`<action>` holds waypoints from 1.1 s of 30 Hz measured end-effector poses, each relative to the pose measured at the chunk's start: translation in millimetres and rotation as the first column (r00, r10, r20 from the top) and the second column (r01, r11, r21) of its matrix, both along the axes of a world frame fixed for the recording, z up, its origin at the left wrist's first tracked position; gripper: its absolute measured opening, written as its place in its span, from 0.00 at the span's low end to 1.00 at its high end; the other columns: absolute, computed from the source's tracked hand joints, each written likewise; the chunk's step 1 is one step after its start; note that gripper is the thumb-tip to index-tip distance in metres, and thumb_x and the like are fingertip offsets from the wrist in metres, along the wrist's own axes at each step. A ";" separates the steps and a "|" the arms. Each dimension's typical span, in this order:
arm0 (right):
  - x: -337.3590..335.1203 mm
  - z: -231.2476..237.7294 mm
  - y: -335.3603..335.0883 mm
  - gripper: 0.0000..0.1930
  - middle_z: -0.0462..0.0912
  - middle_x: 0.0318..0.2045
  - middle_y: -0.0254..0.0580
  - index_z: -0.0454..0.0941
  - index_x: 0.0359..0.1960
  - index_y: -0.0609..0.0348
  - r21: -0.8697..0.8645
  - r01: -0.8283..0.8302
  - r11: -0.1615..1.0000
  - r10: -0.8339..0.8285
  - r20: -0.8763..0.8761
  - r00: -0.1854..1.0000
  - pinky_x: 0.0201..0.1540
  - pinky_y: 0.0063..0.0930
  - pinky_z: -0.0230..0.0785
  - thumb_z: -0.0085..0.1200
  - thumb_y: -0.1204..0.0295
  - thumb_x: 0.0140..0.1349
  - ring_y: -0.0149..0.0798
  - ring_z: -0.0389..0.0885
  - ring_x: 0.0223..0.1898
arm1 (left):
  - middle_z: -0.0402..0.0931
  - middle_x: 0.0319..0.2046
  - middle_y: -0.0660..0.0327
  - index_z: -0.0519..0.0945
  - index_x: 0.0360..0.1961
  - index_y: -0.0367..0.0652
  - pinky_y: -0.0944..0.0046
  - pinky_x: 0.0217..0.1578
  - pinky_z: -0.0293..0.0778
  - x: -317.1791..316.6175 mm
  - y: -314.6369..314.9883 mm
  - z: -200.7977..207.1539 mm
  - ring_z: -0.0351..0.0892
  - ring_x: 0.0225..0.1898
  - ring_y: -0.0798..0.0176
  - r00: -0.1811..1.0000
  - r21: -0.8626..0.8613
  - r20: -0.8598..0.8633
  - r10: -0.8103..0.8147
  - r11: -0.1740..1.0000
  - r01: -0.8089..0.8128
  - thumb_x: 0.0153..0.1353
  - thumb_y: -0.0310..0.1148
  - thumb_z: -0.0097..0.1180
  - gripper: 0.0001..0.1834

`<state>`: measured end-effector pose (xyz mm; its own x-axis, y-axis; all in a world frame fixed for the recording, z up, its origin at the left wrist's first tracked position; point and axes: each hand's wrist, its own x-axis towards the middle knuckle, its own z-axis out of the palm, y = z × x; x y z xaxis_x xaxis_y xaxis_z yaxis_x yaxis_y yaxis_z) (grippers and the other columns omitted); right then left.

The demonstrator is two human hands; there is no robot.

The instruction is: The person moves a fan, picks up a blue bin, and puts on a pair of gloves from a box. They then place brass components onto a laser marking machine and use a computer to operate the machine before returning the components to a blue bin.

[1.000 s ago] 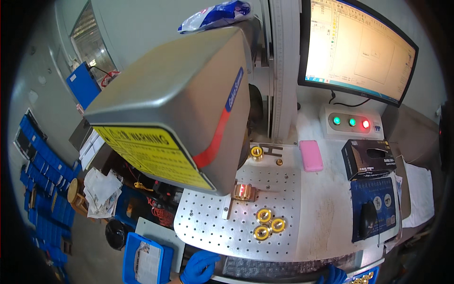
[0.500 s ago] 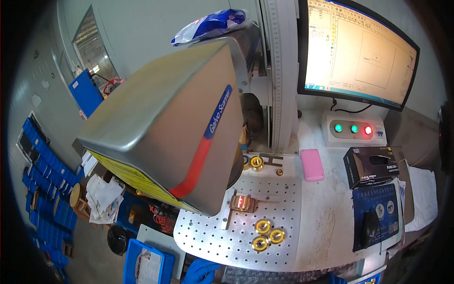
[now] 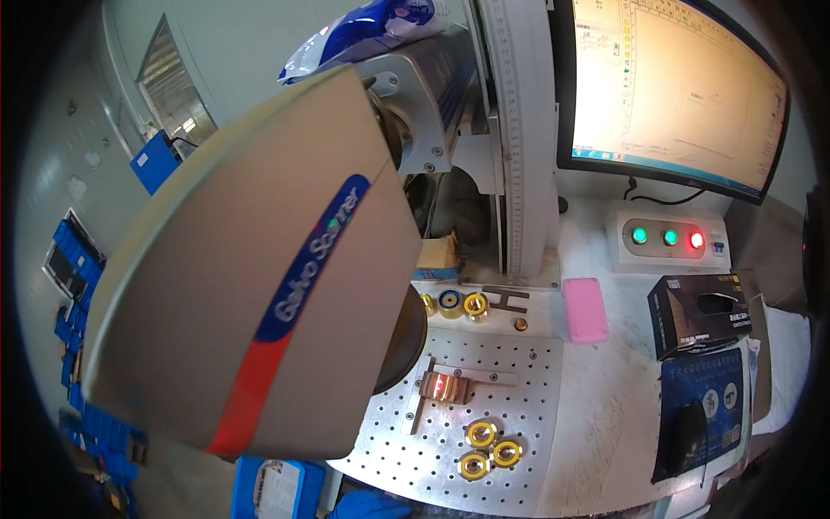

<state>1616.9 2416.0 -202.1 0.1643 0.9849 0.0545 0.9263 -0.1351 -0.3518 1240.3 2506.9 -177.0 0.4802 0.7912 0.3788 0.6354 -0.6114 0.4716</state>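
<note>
At the lower edge, my left hand (image 3: 367, 505) shows only in part, in a blue glove. Its fingers cannot be made out, so whether it is open or closed is unclear. It lies just below the front edge of a perforated metal plate (image 3: 510, 346) and touches no part on it. My right hand is out of view. A copper-coloured cylindrical fitting (image 3: 446, 388) rests against metal stop bars on the plate, red light on its side. Nearer the front edge, several brass rings with yellow faces (image 3: 481, 434) stand in a cluster.
A large scanner head (image 3: 259, 285) overhangs the plate's left side. Behind the plate are more round brass fittings (image 3: 475, 306). To the right lie a pink case (image 3: 585, 310), a black box (image 3: 699, 316), a mouse (image 3: 689, 431), a button box (image 3: 618, 251) and a monitor (image 3: 692, 95).
My view has shifted, so the scanner head looms larger on the left. The gloved hand shows less of itself at the lower edge. Fitting and rings keep their places on the plate.
</note>
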 end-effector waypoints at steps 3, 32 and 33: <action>-0.9 9.0 -1.2 0.25 0.68 0.41 0.56 0.65 0.54 0.63 -0.047 0.007 0.999 -0.008 -0.015 1.000 0.48 0.49 0.55 0.45 0.61 0.58 0.56 0.64 0.42 | 0.76 0.34 0.58 0.79 0.39 0.43 0.56 0.36 0.69 1.9 -2.6 9.1 0.75 0.36 0.54 0.997 0.016 -0.077 -0.016 1.000 0.017 0.44 0.27 0.54 0.17; 38.4 8.6 182.4 0.29 0.64 0.54 0.55 0.67 0.51 0.57 0.648 0.062 0.759 -0.139 0.069 0.988 0.54 0.46 0.56 0.62 0.65 0.46 0.56 0.63 0.54 | 0.68 0.48 0.48 0.68 0.52 0.37 0.52 0.52 0.61 -10.8 33.4 -3.3 0.65 0.49 0.45 0.994 0.044 -0.026 0.102 0.994 -0.101 0.48 0.29 0.58 0.28; 46.2 -3.0 191.1 0.29 0.64 0.54 0.55 0.67 0.51 0.57 0.667 0.056 0.743 -0.142 0.076 0.987 0.54 0.46 0.56 0.62 0.65 0.46 0.56 0.63 0.54 | 0.68 0.48 0.48 0.68 0.52 0.37 0.52 0.52 0.61 -10.9 27.9 -5.5 0.65 0.49 0.45 0.995 0.061 0.005 0.095 0.994 -0.095 0.48 0.29 0.58 0.28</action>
<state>1663.1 2607.1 -205.1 0.2088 0.6724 0.7101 0.9598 -0.0015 -0.2808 1229.4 2534.8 -182.6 0.4030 0.8087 0.4285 0.6908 -0.5759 0.4371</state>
